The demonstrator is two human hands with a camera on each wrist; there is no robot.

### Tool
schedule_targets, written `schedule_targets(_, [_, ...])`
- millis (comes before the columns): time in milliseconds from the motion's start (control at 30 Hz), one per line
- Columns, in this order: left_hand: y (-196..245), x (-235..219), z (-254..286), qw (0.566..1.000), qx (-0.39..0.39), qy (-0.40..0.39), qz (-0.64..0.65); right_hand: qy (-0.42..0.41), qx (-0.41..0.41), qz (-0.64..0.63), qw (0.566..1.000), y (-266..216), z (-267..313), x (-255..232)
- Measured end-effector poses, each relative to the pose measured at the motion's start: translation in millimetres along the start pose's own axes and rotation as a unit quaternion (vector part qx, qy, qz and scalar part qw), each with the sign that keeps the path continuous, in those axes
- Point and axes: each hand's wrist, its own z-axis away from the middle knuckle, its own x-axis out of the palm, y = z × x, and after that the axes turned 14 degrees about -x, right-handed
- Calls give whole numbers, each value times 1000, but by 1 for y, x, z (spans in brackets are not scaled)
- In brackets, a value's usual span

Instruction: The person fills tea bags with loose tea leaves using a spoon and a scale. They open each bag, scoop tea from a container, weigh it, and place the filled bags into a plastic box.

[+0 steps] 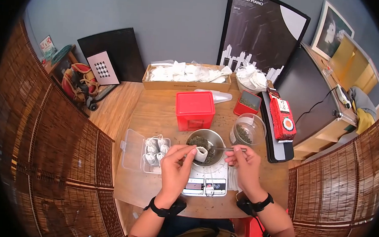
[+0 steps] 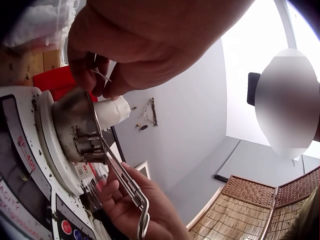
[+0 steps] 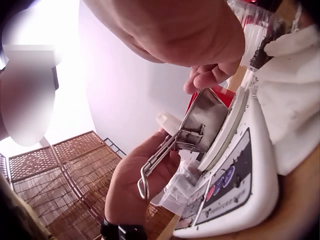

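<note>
Over a steel pot (image 1: 216, 140) with dark dried leaves, the left hand (image 1: 176, 167) pinches a small white bag (image 1: 201, 154) whose mouth faces up. The right hand (image 1: 246, 165) grips a thin metal utensil (image 1: 235, 149) that reaches over the pot from the right; its tip is hard to make out. In the left wrist view the white bag (image 2: 112, 111) shows beside the pot's rim, under the left hand's fingers. The pot (image 3: 202, 120) stands on a white scale (image 3: 240, 195) in the right wrist view, its folding handles toward the person.
Left of the scale, a clear box (image 1: 133, 152) holds several filled white bags. Behind the pot is a red canister (image 1: 195, 110). At the right are a clear tub (image 1: 258, 129) and a red tin (image 1: 242, 108) of leaves, and a red packet (image 1: 280, 119). A carton (image 1: 157, 85) holds white bags.
</note>
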Motion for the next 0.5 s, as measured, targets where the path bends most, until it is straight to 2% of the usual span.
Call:
schedule_targets(100, [-1, 0, 0, 1000, 1, -2, -3, 40, -1, -49, 998, -4, 0, -4])
schedule_targets(233, [2, 0, -1, 999, 30, -5, -14, 40, 18, -68, 997, -14, -2, -7])
schedule_targets(300, [7, -1, 0, 999, 2, -12, -36, 50, 11, -86, 995, -19, -4, -9])
schedule_targets(500, [6, 1, -2, 999, 15, -12, -27, 23, -29, -75, 997, -49, -7, -4])
